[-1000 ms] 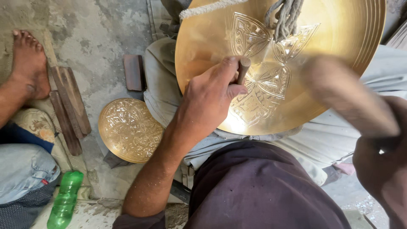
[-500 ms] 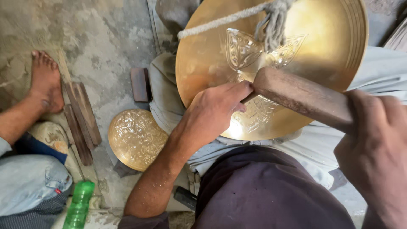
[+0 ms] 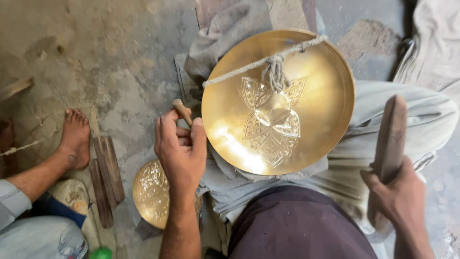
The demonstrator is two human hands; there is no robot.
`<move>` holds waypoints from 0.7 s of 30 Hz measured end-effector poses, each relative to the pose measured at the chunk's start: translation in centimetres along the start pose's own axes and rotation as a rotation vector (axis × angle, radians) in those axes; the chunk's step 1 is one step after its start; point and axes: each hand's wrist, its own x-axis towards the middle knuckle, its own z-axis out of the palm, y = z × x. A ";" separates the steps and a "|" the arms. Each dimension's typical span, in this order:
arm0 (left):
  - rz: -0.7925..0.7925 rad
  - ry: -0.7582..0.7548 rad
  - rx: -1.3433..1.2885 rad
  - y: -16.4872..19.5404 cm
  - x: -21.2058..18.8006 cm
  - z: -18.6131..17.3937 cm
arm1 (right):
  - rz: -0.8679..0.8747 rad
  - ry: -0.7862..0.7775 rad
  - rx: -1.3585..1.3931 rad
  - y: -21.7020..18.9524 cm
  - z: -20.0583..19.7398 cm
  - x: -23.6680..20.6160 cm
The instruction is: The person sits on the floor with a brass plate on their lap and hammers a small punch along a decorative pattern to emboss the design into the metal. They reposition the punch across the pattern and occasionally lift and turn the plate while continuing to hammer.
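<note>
A rope-tied round engraved brass dish [image 3: 278, 103] rests on the lap for steadiness, while the left hand [image 3: 179, 148] at nine o'clock pinches what seems a small wooden-handled punch [image 3: 182, 111] and the right hand [image 3: 400, 196] at four o'clock grips a long wooden mallet [image 3: 388, 144].

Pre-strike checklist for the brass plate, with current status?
1. Left hand grips the small punch tool: ok.
2. Punch tip set on the brass plate: not ok, it is held off the plate's left rim.
3. Right hand holds the wooden mallet, raised: ok.
4. Rope crosses the plate, knotted near its middle: ok.
5. Plate rests on the lap: ok; how firmly, cannot tell.
6. Another person's foot is apart from the plate: ok.
</note>
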 end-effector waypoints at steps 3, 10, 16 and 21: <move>-0.085 -0.150 -0.109 -1.4 1.0 0.0 | 0.049 0.035 -0.084 1.8 2.6 1.3; -0.057 -0.060 0.030 -3.2 -2.0 1.6 | 0.000 0.127 -0.035 2.2 1.5 -0.2; -0.219 -0.017 -0.163 -4.1 -8.3 3.3 | 0.006 0.154 0.034 2.4 1.2 -1.7; -0.273 -0.045 -0.166 -4.3 -8.9 3.3 | 0.021 0.112 0.014 2.9 1.2 -1.4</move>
